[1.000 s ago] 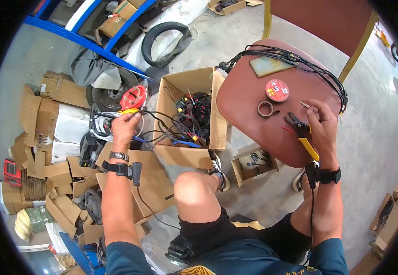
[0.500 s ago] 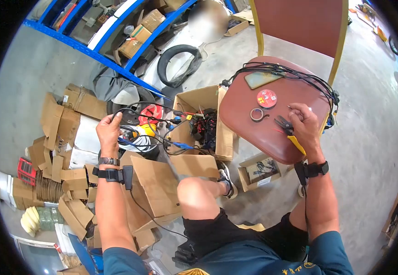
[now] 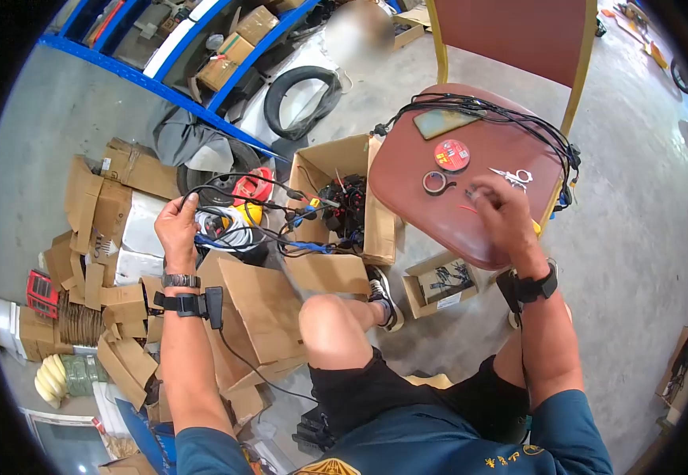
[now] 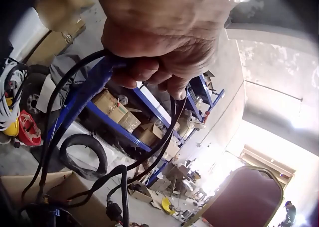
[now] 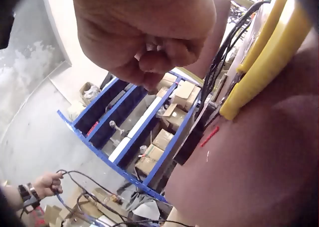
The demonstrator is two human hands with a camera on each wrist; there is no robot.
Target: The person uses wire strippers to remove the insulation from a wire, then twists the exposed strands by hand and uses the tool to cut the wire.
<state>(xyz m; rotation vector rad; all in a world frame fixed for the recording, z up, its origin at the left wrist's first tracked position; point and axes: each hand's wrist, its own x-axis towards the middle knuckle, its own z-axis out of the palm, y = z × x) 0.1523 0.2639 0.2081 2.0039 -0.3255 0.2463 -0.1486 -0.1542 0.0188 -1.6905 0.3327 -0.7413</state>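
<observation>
In the head view my left hand (image 3: 176, 231) is raised at the left and pinches a bundle of black cables (image 3: 237, 187) between thumb and fingers. The cables droop towards the carton, and a blue-wrapped length (image 4: 82, 95) runs beside them in the left wrist view. My right hand (image 3: 506, 215) hovers over the chair seat (image 3: 431, 226) with loosely bent fingers and nothing visible in them. Pliers with yellow handles (image 5: 264, 70) lie beside it, mostly hidden under the hand in the head view. Small silver scissors (image 3: 509, 175) lie just beyond the fingers, near a short red piece (image 3: 468, 209).
On the seat are a red tape roll (image 3: 452, 155), a narrow tape ring (image 3: 426, 188), a phone-like slab (image 3: 447, 123) and coiled black cables (image 3: 510, 113). A cardboard carton (image 3: 382, 198) of wiring stands between chair and left hand. A smaller box (image 3: 417, 294) sits below.
The right hand has let go of the scissors, which now lie on the seat, and has moved over the pliers. The left hand has lifted the cables outward to the left.
</observation>
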